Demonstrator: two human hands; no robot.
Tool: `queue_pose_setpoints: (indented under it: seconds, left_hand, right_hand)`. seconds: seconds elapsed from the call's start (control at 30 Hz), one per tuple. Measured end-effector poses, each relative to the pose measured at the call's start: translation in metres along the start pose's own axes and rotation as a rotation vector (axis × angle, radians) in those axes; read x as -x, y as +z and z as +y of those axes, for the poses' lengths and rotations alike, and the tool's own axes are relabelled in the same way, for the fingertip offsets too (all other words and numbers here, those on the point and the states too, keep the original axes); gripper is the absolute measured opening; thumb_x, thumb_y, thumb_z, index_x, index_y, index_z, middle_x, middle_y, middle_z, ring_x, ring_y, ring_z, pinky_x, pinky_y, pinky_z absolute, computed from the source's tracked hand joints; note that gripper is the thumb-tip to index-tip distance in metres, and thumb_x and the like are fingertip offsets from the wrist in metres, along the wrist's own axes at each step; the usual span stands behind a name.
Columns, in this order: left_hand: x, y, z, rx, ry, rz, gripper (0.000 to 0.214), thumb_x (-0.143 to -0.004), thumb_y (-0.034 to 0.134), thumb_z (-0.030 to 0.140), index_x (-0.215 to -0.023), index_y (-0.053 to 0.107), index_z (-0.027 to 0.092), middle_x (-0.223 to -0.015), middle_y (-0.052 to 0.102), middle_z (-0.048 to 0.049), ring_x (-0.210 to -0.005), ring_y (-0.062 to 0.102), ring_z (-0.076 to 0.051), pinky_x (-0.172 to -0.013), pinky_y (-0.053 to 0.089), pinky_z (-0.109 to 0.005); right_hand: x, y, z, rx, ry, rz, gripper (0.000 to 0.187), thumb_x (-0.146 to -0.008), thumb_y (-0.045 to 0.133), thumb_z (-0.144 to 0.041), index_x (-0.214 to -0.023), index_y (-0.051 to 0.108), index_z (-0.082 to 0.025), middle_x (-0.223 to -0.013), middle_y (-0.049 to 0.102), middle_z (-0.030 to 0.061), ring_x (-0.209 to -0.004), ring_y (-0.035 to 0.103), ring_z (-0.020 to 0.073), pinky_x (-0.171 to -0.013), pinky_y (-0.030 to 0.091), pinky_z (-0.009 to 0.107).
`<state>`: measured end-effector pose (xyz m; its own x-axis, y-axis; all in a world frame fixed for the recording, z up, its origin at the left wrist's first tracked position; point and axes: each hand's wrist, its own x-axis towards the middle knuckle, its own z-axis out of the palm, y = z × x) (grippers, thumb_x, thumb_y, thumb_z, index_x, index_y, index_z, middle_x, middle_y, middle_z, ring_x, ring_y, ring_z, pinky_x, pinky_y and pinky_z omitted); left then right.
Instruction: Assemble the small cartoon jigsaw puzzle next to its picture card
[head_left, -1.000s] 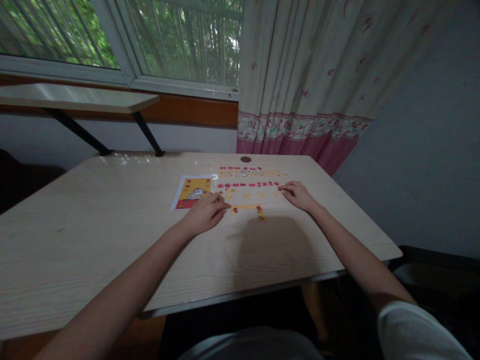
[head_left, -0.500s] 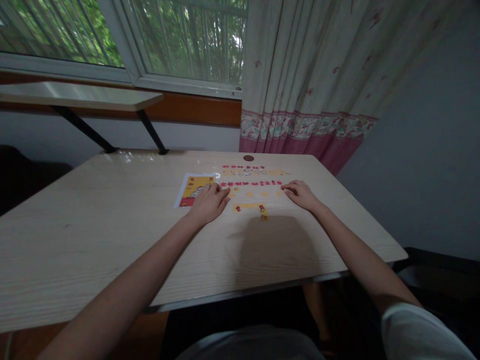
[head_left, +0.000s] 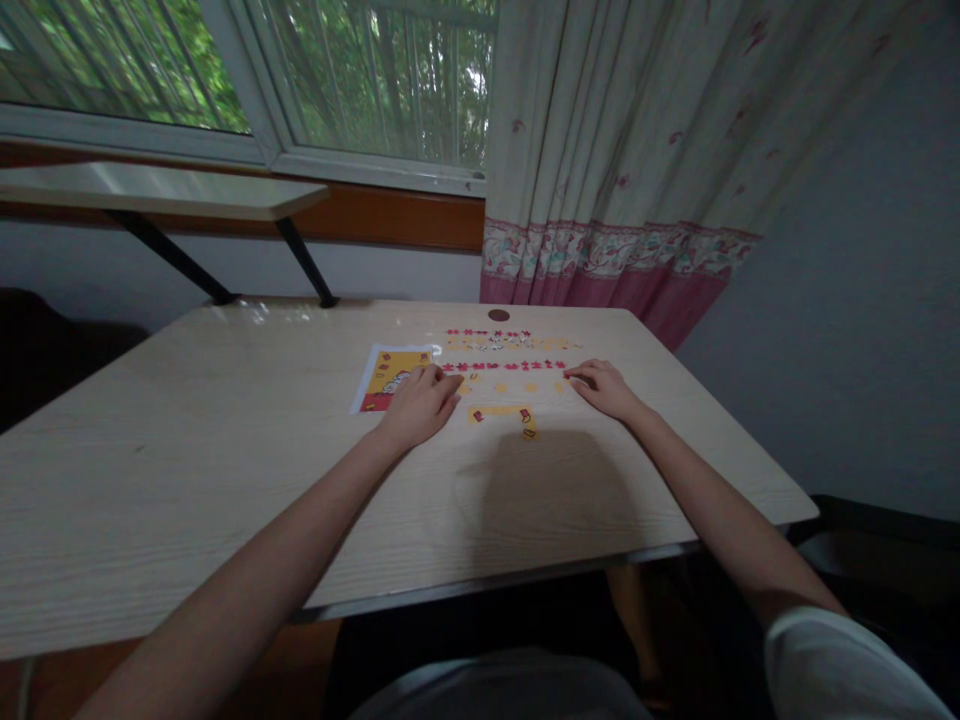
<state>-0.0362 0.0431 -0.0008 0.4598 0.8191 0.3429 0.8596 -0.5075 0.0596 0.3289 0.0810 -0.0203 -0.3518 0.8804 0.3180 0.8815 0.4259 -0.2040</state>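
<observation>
On the pale wooden table lie rows of small red and yellow puzzle pieces. A yellow and red picture card lies to their left. My left hand rests palm down at the left end of the red row, fingers curled together against the pieces and partly over the card. My right hand lies flat at the right end of that row, fingers stretched toward the pieces. A short joined yellow strip sits between my hands.
A brown round cap sits in the table near its far edge. Behind stand a window, a patterned curtain and a narrow shelf on black brackets. A grey wall is at right.
My left hand slid a little up and left onto the card's edge and the row's left end. The right hand has barely moved.
</observation>
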Motion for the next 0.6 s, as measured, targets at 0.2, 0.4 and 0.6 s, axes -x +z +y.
queue_pose_setpoints:
  seconds: [0.2, 0.4, 0.6]
  left_hand:
    - [0.0001, -0.0033, 0.0002, 0.064, 0.095, -0.007, 0.032, -0.090, 0.041, 0.025, -0.110, 0.066, 0.020, -0.097, 0.052, -0.0105, -0.090, 0.046, -0.026, -0.082, 0.040, -0.040]
    - [0.0017, -0.0051, -0.0009, 0.068, 0.119, 0.006, 0.030, -0.090, 0.042, 0.024, -0.105, 0.067, 0.017, -0.097, 0.053, -0.0109, -0.090, 0.046, -0.026, -0.081, 0.041, -0.040]
    - [0.0028, -0.0033, -0.0024, 0.065, 0.102, 0.004, 0.028, -0.089, 0.044, 0.025, -0.105, 0.065, 0.019, -0.100, 0.053, -0.0101, -0.092, 0.047, -0.026, -0.083, 0.041, -0.041]
  right_hand:
    - [-0.0002, -0.0005, 0.0006, -0.020, 0.001, -0.020, 0.031, -0.088, 0.048, -0.035, -0.110, 0.067, -0.025, -0.104, 0.064, 0.0089, -0.096, 0.054, 0.0236, -0.086, 0.039, 0.039]
    - [0.0000, 0.0004, 0.0016, -0.033, 0.001, -0.008, 0.031, -0.088, 0.048, -0.036, -0.109, 0.067, -0.024, -0.103, 0.064, 0.0088, -0.094, 0.055, 0.0235, -0.085, 0.040, 0.039]
    - [-0.0002, -0.0003, 0.0004, -0.025, 0.001, -0.008, 0.031, -0.088, 0.048, -0.037, -0.109, 0.067, -0.025, -0.102, 0.064, 0.0085, -0.094, 0.055, 0.0236, -0.084, 0.040, 0.039]
